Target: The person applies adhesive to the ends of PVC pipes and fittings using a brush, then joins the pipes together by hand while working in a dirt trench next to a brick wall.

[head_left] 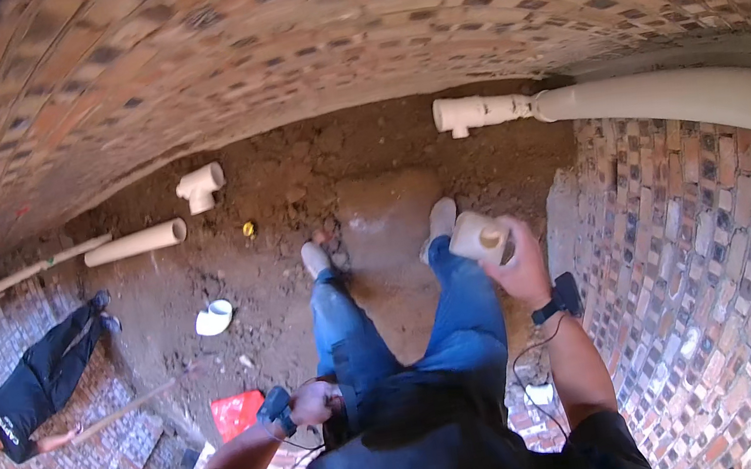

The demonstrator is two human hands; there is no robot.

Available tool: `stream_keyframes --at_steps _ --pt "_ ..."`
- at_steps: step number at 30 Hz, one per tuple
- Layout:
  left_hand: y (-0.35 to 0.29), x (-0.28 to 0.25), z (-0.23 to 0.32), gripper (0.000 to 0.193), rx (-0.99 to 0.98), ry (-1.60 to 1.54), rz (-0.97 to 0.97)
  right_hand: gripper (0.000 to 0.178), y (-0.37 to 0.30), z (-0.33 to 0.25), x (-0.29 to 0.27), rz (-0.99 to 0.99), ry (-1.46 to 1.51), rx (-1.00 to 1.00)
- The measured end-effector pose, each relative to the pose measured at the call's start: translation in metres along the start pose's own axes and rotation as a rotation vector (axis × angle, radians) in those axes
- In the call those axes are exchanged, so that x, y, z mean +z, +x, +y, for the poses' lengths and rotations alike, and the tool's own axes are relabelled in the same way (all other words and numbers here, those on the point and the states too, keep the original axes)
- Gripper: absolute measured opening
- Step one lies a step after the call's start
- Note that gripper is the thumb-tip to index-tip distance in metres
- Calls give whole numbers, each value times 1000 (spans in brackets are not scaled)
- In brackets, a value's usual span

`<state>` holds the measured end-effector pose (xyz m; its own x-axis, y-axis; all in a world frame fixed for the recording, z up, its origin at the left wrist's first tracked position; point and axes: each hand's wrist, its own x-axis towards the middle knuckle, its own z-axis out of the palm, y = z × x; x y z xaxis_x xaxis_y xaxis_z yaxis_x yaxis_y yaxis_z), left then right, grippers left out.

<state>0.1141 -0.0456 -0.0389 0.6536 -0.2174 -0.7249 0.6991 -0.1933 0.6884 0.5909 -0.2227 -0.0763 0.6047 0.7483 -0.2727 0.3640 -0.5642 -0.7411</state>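
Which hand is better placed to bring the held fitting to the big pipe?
Likely the right hand: it holds the fitting and is nearer the big pipe; the left hand is farther.

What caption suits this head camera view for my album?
A right hand holds a cream pipe fitting above a dirt floor beside a brick wall.

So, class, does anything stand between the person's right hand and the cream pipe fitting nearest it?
Nothing visible does: the right hand holds the cream pipe fitting directly, near its open end.
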Motion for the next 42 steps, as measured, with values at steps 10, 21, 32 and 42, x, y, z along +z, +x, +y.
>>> stream_keyframes --at_steps 10,21,32,42 --pt "324 -194 -166 25 -142 538 693 76 66 143 10 -186 -89 22" --pt "565 -206 -13 11 200 347 450 61 85 250 67 -73 112 194" --pt "571 -267 -81 48 -74 782 262 70 103 305 201 -274 48 170" --pt "836 -291 -105 59 739 1082 673 77 93 393 233 -373 154 130"
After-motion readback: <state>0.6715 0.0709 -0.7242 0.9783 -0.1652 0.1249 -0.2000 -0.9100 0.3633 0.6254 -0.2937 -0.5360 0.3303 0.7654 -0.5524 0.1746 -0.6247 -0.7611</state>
